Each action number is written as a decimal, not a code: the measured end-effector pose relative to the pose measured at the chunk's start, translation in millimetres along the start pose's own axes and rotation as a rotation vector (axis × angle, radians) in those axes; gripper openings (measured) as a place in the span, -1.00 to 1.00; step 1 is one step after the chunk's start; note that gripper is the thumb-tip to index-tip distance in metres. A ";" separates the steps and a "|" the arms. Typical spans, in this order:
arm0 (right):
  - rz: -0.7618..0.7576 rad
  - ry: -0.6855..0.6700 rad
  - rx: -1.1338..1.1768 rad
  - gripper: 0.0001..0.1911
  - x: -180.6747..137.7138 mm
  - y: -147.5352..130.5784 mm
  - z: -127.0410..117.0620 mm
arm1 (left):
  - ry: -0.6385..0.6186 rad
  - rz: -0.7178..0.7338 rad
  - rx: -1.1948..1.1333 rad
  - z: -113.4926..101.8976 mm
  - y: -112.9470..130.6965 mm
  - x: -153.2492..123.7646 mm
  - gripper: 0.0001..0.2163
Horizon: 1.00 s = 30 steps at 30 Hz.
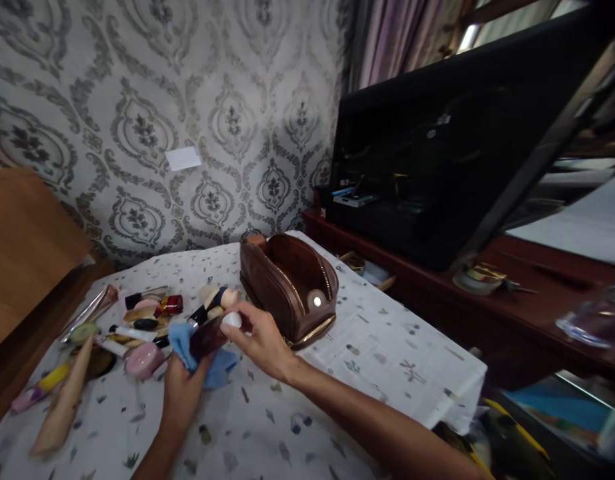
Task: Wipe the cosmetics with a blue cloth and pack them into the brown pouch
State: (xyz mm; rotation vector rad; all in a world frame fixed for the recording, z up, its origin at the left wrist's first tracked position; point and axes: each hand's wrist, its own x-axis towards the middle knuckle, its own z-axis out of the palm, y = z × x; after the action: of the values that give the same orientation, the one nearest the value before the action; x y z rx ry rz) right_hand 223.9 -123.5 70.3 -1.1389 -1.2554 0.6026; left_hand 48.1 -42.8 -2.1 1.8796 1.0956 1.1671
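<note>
Two hands holding a dark bottle and a blue cloth above a patterned tablecloth.

The dark bottle (207, 337) lies tilted between the hands, its white cap (232, 320) pinched by the curled fingers of the right hand (260, 340). The left hand (181, 390) is closed around the blue cloth (197, 353), which is pressed against the bottle's lower side. An open brown pouch (287, 287) stands just behind; scattered cosmetics (142, 320) lie to the left.

A brown leather pouch (287, 287) stands open on the patterned tabletop (387, 347), with scattered cosmetics (142, 317) to its left. A black television (452, 147) sits on a dark wooden cabinet (512, 293) before patterned wallpaper (187, 100).
</note>
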 end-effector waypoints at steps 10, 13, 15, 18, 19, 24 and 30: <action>-0.333 0.119 -0.241 -0.75 25.3 -57.5 -80.2 | -0.238 0.151 0.062 25.8 72.4 41.8 -0.59; -0.403 0.221 -0.404 -0.77 48.4 -68.3 -119.0 | -0.363 0.539 0.208 47.1 105.1 54.6 -0.64; -0.415 0.252 -0.568 -0.78 65.5 -70.9 -141.2 | -0.417 0.718 0.387 61.8 119.6 58.2 -0.54; -0.350 0.157 -0.820 -0.79 91.7 -66.3 -162.5 | -0.436 0.819 0.592 77.9 126.2 57.8 -0.44; -0.315 0.110 -0.899 -0.80 100.4 -62.7 -166.1 | -0.432 0.829 0.604 80.8 124.8 56.8 -0.44; -0.206 -0.163 -1.227 -0.77 139.6 -34.8 -166.5 | -0.364 0.855 0.473 83.5 108.0 50.9 -0.49; -0.133 -0.373 -1.409 -0.76 164.9 -9.2 -152.9 | -0.361 0.811 0.375 87.3 104.3 44.0 -0.50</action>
State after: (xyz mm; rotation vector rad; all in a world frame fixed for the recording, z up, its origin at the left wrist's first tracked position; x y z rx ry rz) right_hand 409.3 -34.2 161.4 -2.0831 -2.1446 -0.3311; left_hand 171.3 -57.1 68.9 2.8337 0.3453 0.9793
